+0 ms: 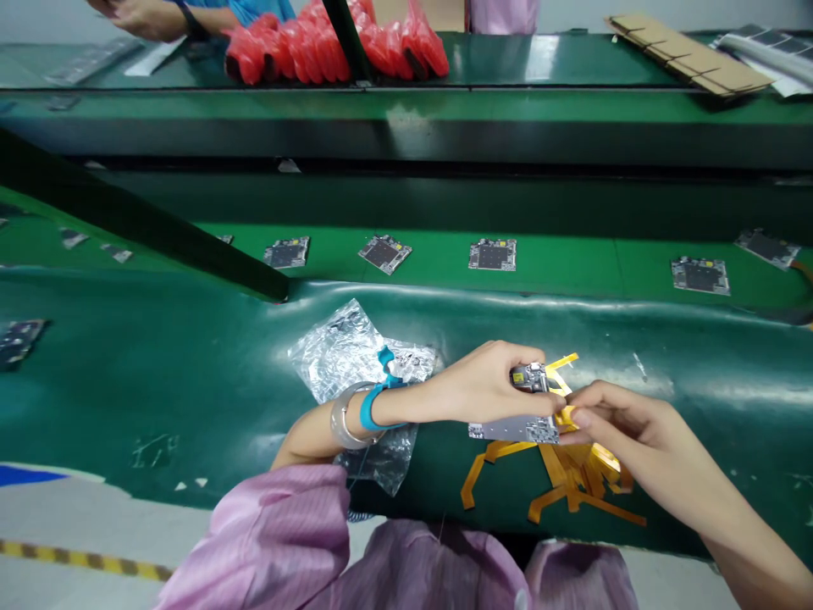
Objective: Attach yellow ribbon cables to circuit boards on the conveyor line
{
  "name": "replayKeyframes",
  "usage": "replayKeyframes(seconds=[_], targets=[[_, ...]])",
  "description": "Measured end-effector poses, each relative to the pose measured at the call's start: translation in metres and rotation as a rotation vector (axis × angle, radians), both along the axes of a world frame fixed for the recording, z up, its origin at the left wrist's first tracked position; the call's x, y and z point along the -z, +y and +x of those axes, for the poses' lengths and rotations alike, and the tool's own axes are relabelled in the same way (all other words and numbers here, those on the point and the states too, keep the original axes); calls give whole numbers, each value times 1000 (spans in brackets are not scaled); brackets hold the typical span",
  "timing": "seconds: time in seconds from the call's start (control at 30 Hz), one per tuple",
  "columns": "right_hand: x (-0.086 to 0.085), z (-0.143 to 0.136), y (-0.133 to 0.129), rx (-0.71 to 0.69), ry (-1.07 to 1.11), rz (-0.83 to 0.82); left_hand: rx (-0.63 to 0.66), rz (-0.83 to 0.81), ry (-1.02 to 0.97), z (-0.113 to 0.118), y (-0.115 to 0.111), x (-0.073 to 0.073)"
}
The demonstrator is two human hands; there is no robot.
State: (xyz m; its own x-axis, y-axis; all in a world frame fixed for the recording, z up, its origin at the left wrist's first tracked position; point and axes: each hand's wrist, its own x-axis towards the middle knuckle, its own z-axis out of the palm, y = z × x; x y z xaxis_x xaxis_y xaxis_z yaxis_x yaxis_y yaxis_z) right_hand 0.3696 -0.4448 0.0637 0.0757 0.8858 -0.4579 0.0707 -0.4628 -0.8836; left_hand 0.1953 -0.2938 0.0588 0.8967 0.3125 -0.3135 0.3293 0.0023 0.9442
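My left hand (489, 383), with a blue strap and a clear bangle at its wrist, is closed on a grey circuit board (517, 428). At the board's right edge, my right hand (619, 419) pinches an orange flex cable (565, 416). Under and in front of the hands, a pile of orange flex cables (575, 474) lies on the green mat. Crumpled clear plastic bags (346, 352) lie to the left, partly beneath my left forearm.
Several circuit boards (493, 254) lie on the green belt (577, 271) beyond the mat. A dark slanted post (146, 220) crosses the left side. Red plastic bags (285, 51), cardboard (692, 55) and a person's hand (149, 19) are across the far bench.
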Motion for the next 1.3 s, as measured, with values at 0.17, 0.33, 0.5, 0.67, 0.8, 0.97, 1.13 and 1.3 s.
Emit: replayKeyframes(seconds=[0.17,0.33,0.5,0.67,0.8,0.97,1.13,1.3], targets=[[3,5,3,69,-18,-2,-42,47,25,1,1,0],[17,8,17,-49,-101,16,-80,124,74,2,1,0],[36,49,57,175,-128,116,-272,346,-103,6,53,23],[38,124,106,407,-246,265,-458,688,111,-18,152,51],[50,159,115,637,-524,350,-416,769,305,-55,193,66],[71,124,81,525,-782,484,-306,836,459,-75,202,75],[72,36,50,24,-706,544,-342,975,488,-71,200,62],[84,-20,43,-335,-608,472,-359,1026,379,-60,175,36]])
